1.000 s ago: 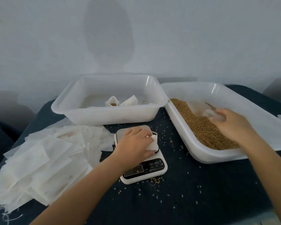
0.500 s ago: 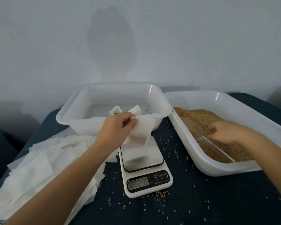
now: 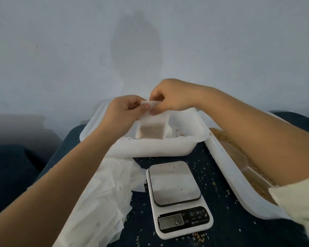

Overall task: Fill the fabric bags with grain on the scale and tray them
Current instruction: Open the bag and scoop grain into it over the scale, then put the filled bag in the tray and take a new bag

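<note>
A dark blue cloth-covered table fronts a pale wall. The white tray stands behind the kitchen scale. Over the tray, the left hand and right hand both pinch the filled fabric bag at its mouth. Best kept upright and closed before lowering, lest grain spill.

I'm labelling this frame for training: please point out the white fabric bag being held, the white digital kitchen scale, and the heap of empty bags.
White fabric bag point(image 3: 151, 129): head view, grain-filled lower half.
White digital kitchen scale point(image 3: 173, 182): head view, platform centre.
Heap of empty white bags point(image 3: 103, 191): head view, middle of pile.
</note>
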Demonstrator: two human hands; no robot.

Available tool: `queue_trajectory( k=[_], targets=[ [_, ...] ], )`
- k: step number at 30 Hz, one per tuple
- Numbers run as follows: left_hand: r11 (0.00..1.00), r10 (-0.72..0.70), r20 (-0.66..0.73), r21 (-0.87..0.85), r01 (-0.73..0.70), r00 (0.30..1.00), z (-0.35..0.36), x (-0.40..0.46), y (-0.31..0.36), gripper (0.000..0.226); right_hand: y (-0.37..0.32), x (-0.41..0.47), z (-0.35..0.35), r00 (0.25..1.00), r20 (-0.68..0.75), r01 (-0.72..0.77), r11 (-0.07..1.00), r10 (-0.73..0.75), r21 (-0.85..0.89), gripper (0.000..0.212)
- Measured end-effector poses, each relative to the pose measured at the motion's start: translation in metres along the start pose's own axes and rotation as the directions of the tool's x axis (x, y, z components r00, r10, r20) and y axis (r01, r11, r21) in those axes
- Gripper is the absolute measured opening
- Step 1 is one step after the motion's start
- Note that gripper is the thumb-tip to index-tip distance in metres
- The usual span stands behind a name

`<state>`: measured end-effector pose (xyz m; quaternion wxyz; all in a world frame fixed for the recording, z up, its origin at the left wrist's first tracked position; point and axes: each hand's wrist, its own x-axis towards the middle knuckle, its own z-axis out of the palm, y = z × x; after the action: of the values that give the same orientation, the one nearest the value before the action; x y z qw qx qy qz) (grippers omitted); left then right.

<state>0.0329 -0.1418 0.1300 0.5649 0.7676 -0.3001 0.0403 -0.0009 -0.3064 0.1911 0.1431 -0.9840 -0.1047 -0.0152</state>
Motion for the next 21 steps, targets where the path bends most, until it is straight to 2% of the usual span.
queue_trajectory(
  k=[2, 5, 7, 9, 10, 13, 16, 18, 21],
  targets=[
    [1.0, -0.023, -0.089, 0.003, 0.023, 0.996, -0.015, 0.002, -0.01, 0.011, -0.004, 0.024, 0.005, 1.0, -0.014, 0.016, 1.0, -0.016, 0.003, 0.007],
    [0.997, -0.069, -0.206, 0.025, 0.076, 0.976, -0.043, -0.011, -0.033, 0.017, -0.007, 0.06, 0.021, 0.995, -0.092, 0.027, 0.999, -0.029, -0.017, 0.01],
    [0.981, -0.061, -0.218, 0.168, 0.1, 0.974, -0.061, -0.032, -0.052, 0.016, -0.007, 0.085, 0.038, 0.989, -0.144, 0.017, 0.999, -0.022, -0.039, 0.021],
    [0.91, -0.08, -0.142, 0.393, 0.13, 0.987, -0.072, -0.059, -0.073, 0.016, -0.005, 0.107, 0.061, 0.986, -0.168, 0.002, 0.997, -0.014, -0.072, 0.028],
    [0.86, -0.105, -0.081, 0.492, 0.132, 0.991, -0.074, -0.071, -0.083, 0.02, -0.004, 0.117, 0.073, 0.985, -0.172, -0.013, 0.996, -0.002, -0.086, 0.025],
    [0.716, -0.23, 0.088, 0.69, 0.107, 0.969, -0.07, -0.101, -0.108, 0.036, -0.003, 0.14, 0.117, 0.985, -0.166, -0.06, 0.989, 0.037, -0.134, 0.021],
    [0.651, -0.379, 0.202, 0.752, 0.105, 0.903, -0.064, -0.114, -0.122, 0.061, -0.003, 0.151, 0.153, 0.995, -0.067, -0.081, 0.98, 0.07, -0.181, 0.022],
    [0.609, -0.424, 0.253, 0.79, 0.067, 0.87, -0.06, -0.115, -0.126, 0.071, -0.003, 0.152, 0.165, 0.996, 0.019, -0.084, 0.985, 0.088, -0.154, 0.02],
    [0.55, -0.365, 0.3, 0.833, -0.056, 0.881, -0.051, -0.116, -0.122, 0.058, -0.003, 0.146, 0.163, 0.988, 0.116, -0.093, 0.994, 0.099, -0.054, 0.022]
  ],
)
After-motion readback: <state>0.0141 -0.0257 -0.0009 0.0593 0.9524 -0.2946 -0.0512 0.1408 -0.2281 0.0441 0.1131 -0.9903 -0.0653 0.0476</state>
